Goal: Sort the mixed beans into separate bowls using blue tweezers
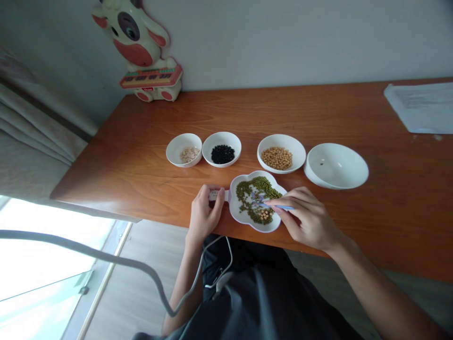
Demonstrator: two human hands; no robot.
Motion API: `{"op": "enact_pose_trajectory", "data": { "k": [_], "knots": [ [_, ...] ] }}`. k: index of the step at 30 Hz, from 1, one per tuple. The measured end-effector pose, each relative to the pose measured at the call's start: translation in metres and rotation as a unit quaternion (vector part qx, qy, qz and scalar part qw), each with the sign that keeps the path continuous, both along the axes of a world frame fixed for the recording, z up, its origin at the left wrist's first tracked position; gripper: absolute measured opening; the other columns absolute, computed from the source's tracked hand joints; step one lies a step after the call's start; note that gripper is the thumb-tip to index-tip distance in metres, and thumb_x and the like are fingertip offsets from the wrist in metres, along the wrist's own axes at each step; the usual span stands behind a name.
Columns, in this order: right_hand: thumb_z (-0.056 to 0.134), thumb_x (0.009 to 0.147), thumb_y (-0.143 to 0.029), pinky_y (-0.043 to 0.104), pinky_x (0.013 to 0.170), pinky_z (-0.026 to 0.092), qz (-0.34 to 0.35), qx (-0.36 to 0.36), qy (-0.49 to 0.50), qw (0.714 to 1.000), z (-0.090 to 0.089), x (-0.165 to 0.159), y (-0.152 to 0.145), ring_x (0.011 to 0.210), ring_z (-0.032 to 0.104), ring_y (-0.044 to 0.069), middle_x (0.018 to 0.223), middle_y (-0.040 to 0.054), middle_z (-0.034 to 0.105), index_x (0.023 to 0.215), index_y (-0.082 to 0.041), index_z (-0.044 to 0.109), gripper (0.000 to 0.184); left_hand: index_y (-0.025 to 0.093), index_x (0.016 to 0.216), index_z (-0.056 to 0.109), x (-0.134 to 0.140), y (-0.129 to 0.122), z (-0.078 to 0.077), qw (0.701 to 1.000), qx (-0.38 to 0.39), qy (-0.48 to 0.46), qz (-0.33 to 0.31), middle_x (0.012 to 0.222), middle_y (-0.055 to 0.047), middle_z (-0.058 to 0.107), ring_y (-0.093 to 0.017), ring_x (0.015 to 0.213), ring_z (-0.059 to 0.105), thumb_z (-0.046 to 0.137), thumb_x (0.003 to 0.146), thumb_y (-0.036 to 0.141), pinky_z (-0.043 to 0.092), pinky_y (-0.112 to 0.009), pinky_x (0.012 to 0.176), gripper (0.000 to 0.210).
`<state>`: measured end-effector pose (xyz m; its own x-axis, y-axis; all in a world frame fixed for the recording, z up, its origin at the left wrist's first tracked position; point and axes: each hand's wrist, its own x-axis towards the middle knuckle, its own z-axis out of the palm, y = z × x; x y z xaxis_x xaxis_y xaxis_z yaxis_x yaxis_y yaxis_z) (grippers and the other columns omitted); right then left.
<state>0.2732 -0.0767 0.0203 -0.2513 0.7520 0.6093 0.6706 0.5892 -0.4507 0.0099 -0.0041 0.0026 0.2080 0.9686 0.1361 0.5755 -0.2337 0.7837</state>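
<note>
My left hand (207, 212) is closed around the short handle of a white flower-shaped dish (244, 216) with a lilac rim. Green mung beans (260, 186) are spread over its floor, and a small cluster of soybeans (265, 216) lies in the lower part. Over the dish's right side, my right hand (307, 217) pinches a thin blue stick-like tool (285, 207), perhaps tweezers. Its tip points left among the beans; whether it grips one is too small to tell.
Behind the dish stand white bowls: one with pale flat pieces (189, 154), one with black beans (222, 154), one with soybeans (277, 158). A larger bowl (336, 166) at right holds a dark speck. A cow toy (148, 52) and papers (424, 106) sit farther back; a grey cable (134, 262) crosses low left.
</note>
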Motion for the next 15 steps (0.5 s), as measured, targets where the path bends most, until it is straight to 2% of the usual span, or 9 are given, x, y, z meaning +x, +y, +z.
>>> {"op": "enact_pose_trajectory", "data": {
  "k": [5,9,15],
  "knots": [
    [0.068,0.086,-0.001,0.034,0.074,0.052,-0.024,0.026,0.028,0.999,0.005,0.004,0.000,0.077,0.067,0.016,0.092,0.0018,0.078,0.119,-0.022,0.070,0.039,0.020,0.101,0.063,0.000,-0.001,0.000,1.000,-0.005,-0.001,0.002,0.094,-0.005,0.074,-0.020,0.087,0.071,0.057,0.103,0.040,0.052,-0.029,0.079,0.021],
    [0.067,0.084,0.001,0.034,0.074,0.054,-0.058,0.049,0.048,0.996,0.009,0.011,0.000,0.078,0.068,0.017,0.096,0.0031,0.079,0.120,-0.023,0.071,0.043,0.020,0.102,0.063,0.000,0.000,-0.001,1.000,-0.005,0.001,0.004,0.094,-0.005,0.074,-0.020,0.087,0.071,0.057,0.103,0.040,0.052,-0.029,0.079,0.021],
    [0.069,0.083,0.000,0.033,0.072,0.056,-0.053,0.044,0.053,0.996,0.006,0.012,-0.003,0.079,0.069,0.018,0.095,0.0032,0.079,0.121,-0.023,0.072,0.045,0.020,0.101,0.063,0.000,0.000,-0.001,1.000,-0.004,0.001,0.002,0.094,-0.005,0.074,-0.020,0.086,0.070,0.057,0.103,0.040,0.052,-0.030,0.079,0.021]
  ]
}}
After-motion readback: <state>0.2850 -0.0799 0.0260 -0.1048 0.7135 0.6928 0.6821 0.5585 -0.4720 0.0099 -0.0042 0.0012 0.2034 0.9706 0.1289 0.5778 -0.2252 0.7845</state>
